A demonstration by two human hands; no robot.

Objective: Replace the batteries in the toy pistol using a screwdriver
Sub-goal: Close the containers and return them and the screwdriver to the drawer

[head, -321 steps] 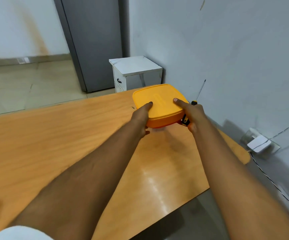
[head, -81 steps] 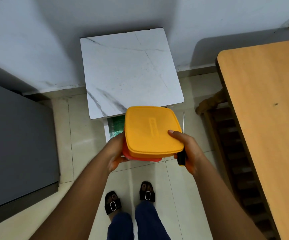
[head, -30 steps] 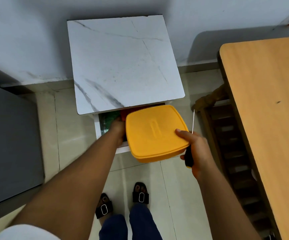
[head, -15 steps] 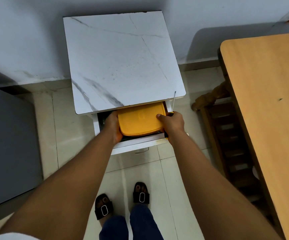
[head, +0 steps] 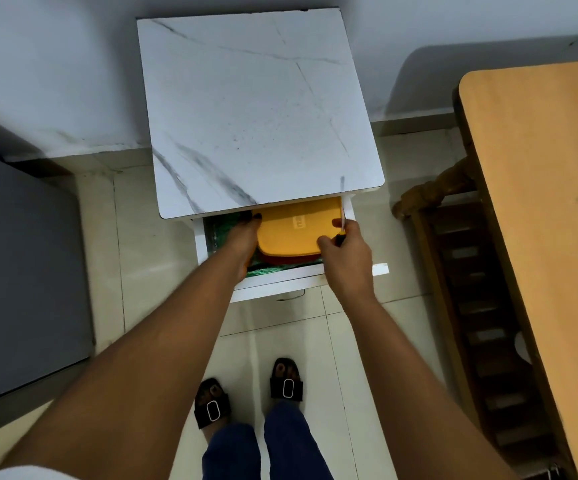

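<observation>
While the person is standing over the white marble-topped cabinet (head: 260, 112), both arms are reaching down into its open top drawer (head: 280, 276), which is sticking out from under the front edge of the cabinet top. An orange box (head: 292, 227) with a flat lid is lying inside that drawer, its far part hidden beneath the cabinet top, and a red base is showing under the lid's near edge. The left hand (head: 244, 237) is lying along the box's left side, fingers fairly straight against it; whether they are curling under the box cannot be told. The right hand (head: 348, 252) is sitting at the box's right near corner, fingers curled and gripping a screwdriver (head: 342, 216), whose dark handle is showing at the thumb and whose thin metal shaft is pointing up and away over the cabinet's front right corner. A green patterned lining is showing in the drawer to the left of the box. The toy pistol is not showing anywhere. Right of the cabinet, a wooden table (head: 550, 209) is standing; in front of the cabinet, on the tiled floor, two feet in black sandals (head: 211, 405) are standing.
</observation>
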